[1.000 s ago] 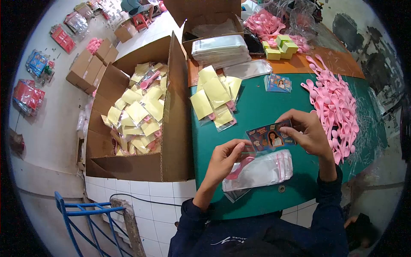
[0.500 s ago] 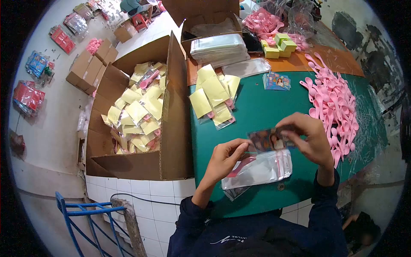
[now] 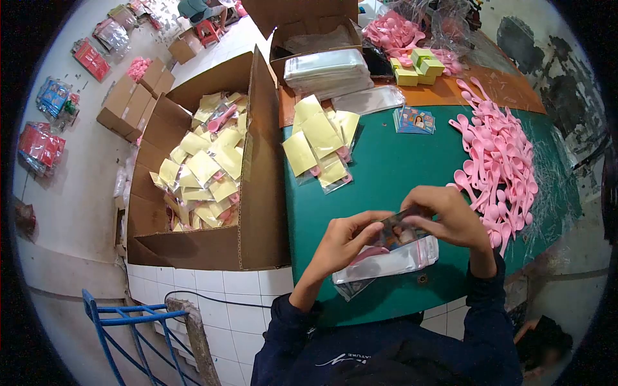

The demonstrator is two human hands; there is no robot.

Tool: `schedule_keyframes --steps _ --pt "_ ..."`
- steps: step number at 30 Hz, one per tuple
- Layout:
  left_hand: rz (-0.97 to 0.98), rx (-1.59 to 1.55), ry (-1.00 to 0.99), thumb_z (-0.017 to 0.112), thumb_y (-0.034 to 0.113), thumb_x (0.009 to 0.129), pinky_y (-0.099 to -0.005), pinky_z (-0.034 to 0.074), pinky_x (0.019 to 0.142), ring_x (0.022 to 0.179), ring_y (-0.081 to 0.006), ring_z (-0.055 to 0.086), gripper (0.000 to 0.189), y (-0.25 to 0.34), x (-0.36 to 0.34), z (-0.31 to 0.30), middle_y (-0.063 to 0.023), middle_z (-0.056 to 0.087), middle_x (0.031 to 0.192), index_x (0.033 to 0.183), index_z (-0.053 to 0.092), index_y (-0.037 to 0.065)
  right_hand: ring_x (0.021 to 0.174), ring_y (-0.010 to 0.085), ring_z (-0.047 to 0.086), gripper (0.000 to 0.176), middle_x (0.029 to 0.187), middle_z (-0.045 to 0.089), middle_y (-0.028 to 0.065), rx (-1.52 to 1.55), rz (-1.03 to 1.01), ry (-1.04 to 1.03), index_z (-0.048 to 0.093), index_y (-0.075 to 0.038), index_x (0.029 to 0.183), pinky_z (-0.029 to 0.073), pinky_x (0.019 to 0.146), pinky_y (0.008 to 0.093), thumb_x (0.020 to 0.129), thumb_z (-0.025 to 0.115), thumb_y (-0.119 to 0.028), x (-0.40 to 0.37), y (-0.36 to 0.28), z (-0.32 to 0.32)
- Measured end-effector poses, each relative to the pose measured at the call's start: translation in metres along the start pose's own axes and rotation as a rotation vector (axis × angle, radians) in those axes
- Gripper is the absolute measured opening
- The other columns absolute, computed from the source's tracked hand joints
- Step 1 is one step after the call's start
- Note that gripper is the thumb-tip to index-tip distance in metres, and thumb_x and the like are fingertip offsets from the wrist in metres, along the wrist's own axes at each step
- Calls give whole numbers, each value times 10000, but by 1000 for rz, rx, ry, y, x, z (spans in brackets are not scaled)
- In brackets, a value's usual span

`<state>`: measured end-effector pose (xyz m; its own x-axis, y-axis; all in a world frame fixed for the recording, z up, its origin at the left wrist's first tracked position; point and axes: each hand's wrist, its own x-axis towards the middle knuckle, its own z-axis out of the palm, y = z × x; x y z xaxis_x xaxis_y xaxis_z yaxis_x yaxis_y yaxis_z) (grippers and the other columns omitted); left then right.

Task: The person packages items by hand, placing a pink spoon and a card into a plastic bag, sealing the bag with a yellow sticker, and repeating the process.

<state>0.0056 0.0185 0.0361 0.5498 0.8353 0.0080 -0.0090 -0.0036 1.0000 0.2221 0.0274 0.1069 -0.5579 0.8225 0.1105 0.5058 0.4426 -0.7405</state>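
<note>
My left hand (image 3: 347, 242) pinches the edge of a small clear plastic bag just left of a dark printed card (image 3: 400, 233). From above and to the right, my right hand (image 3: 445, 213) grips that card, its fingers curled over the upper edge. Card and bag overlap between both hands, blurred by motion. Below them lies a stack of clear plastic bags (image 3: 402, 258) on the green table. Part of a pink spoon (image 3: 369, 255) shows at the stack's left end, beneath my left fingers.
Pink spoons (image 3: 492, 161) are heaped at the right. Printed cards (image 3: 414, 120) lie farther back. Packed bags with yellow cards (image 3: 322, 138) sit at the table's left, beside a big cardboard box (image 3: 265, 167) of similar packs. Yellow boxes (image 3: 425, 64) stand behind.
My right hand has moved slightly down and left with the card, bringing it closer to my left hand. The left fingers now reach farther over toward the card.
</note>
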Motion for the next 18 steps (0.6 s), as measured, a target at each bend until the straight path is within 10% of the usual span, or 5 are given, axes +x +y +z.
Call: schedule_keyframes --steps 11,18 --pt "-212 503 23 603 185 873 -292 487 693 785 -127 626 594 1 -17 -11 -124 686 859 1388 316 112 581 156 534 263 607 536 68 265 149 -96 505 -6 651 432 591 293 703 729 -134 -2 26 30" --pt "-237 -95 36 648 81 831 -267 482 769 877 -128 598 604 -8 -39 -29 -104 649 942 1353 345 92 678 62 516 210 659 559 -13 589 327 -14 573 -15 718 436 651 238 671 770 -70 -14 44 31"
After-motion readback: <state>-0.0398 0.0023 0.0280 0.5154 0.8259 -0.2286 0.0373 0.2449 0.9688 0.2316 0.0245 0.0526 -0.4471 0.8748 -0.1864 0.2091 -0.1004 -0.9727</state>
